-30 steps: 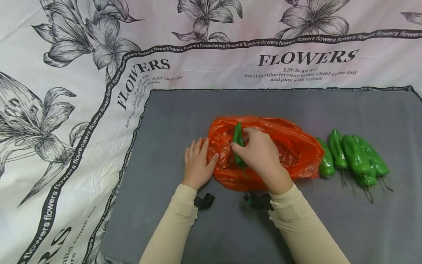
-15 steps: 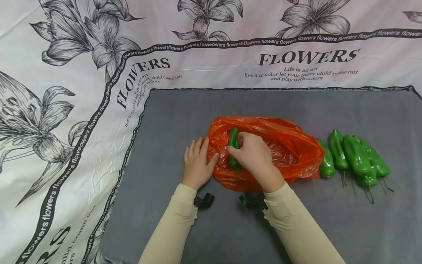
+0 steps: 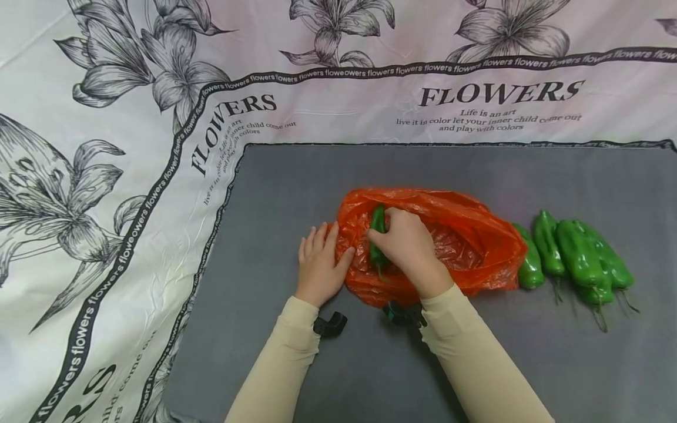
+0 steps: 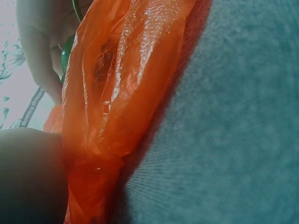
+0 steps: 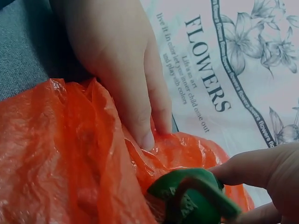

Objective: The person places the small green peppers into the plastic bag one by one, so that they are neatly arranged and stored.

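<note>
An orange-red plastic bag [image 3: 492,273] lies on the grey table with its mouth spread upward. My left hand [image 3: 321,267] rests at the bag's left end, fingers straight and thumb against the plastic. Over the opening, my right hand [image 3: 411,249] pinches a green pepper [image 3: 377,238] between thumb and fingers, its stem toward me. The right wrist view shows this pepper [image 5: 182,191] close up, its curved stem in front, with the left hand [image 5: 119,70] on the bag [image 5: 70,158] behind it. Seen from the left wrist, the bag [image 4: 135,88] hides most of the pepper.
Several green peppers [image 3: 579,252] lie in a group right of the bag, stems mostly toward me. One of them, a pepper [image 3: 530,261], sits against the bag's right end. Around the grey area runs a white cloth [image 3: 338,114] printed with flowers and lettering.
My right hand has moved a little left with the pepper, which sits lower within the bag's mouth. The left hand has kept its place on the bag.
</note>
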{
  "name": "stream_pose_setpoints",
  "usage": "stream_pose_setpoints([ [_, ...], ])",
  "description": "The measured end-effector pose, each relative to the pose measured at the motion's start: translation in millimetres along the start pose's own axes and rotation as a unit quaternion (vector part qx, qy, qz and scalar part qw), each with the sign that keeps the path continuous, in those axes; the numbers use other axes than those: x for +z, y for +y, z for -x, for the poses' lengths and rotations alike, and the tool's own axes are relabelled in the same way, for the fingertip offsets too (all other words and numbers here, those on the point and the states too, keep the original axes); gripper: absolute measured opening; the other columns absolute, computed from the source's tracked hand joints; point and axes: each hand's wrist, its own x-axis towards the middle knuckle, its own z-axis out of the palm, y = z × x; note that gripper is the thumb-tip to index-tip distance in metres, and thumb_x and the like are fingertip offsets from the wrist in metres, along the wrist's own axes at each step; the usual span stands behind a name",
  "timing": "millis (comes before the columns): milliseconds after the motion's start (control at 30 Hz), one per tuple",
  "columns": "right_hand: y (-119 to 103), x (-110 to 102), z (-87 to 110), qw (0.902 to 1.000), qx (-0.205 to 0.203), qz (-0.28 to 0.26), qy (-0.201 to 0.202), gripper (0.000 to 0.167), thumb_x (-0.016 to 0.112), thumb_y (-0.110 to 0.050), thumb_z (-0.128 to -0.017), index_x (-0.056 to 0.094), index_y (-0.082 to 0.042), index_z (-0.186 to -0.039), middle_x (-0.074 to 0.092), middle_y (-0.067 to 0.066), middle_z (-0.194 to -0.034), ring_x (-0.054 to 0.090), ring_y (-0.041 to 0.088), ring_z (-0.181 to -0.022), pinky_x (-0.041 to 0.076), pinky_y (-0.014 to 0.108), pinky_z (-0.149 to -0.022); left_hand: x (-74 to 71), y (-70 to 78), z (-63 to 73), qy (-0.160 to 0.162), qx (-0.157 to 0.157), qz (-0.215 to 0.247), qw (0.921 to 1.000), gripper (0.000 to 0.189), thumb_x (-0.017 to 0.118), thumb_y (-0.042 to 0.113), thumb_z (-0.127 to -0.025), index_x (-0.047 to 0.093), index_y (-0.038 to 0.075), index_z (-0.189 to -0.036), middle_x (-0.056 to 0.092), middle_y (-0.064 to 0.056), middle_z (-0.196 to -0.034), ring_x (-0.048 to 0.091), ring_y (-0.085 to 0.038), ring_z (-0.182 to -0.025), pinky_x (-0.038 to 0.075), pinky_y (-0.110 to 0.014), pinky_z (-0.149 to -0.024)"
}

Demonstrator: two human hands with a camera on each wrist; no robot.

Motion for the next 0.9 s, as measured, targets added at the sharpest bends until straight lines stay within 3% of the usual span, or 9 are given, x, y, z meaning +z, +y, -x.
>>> stream_pose_setpoints([
  [167, 3, 7, -0.9, 0.9999, 0.012, 0.009, -0.004, 0.036, 0.074, -0.04, -0.094, 0.067, -0.006, -0.103, 0.068, 0.007, -0.081, 0.065, 0.022, -0.067, 0.052, 0.035, -0.059, 3.3, -0.4, 4.6, -0.011, -0.004, 0.002, 0.9999, 0.07, 0.054, 0.045, -0.108, 0.035, 0.01, -0.165, 0.031, -0.021, -0.168, 0.017, -0.044, -0.158, 0.005, -0.064, -0.126],
  [400, 4, 11, -7.3, 0.9998, 0.011, 0.015, 0.01, 0.04, 0.075, -0.041, -0.094, 0.069, -0.004, -0.107, 0.069, 0.009, -0.086, 0.065, 0.023, -0.07, 0.053, 0.038, -0.061, 1.5, -0.8, 1.5, 0.001, 0.003, 0.005, 1.0, 0.069, 0.055, 0.044, -0.108, 0.035, 0.01, -0.165, 0.032, -0.021, -0.168, 0.016, -0.043, -0.159, 0.005, -0.064, -0.126],
  [667, 4, 16, -9.2, 0.9994, 0.017, 0.028, 0.014, 0.053, 0.076, -0.049, -0.093, 0.068, -0.002, -0.118, 0.069, 0.011, -0.094, 0.065, 0.026, -0.077, 0.054, 0.04, -0.063, 1.0, 0.3, 0.4, 0.002, 0.003, -0.003, 1.0, 0.068, 0.055, 0.043, -0.108, 0.037, 0.009, -0.164, 0.032, -0.022, -0.168, 0.017, -0.045, -0.158, 0.006, -0.065, -0.126],
  [900, 4, 21, -8.1, 0.9986, 0.025, 0.045, 0.012, 0.068, 0.074, -0.055, -0.093, 0.065, 0.0, -0.132, 0.07, 0.016, -0.111, 0.066, 0.03, -0.087, 0.056, 0.046, -0.07, 2.1, 0.3, 0.3, -0.001, -0.003, -0.007, 1.0, 0.069, 0.055, 0.045, -0.108, 0.037, 0.009, -0.164, 0.032, -0.021, -0.168, 0.017, -0.044, -0.158, 0.005, -0.064, -0.126],
])
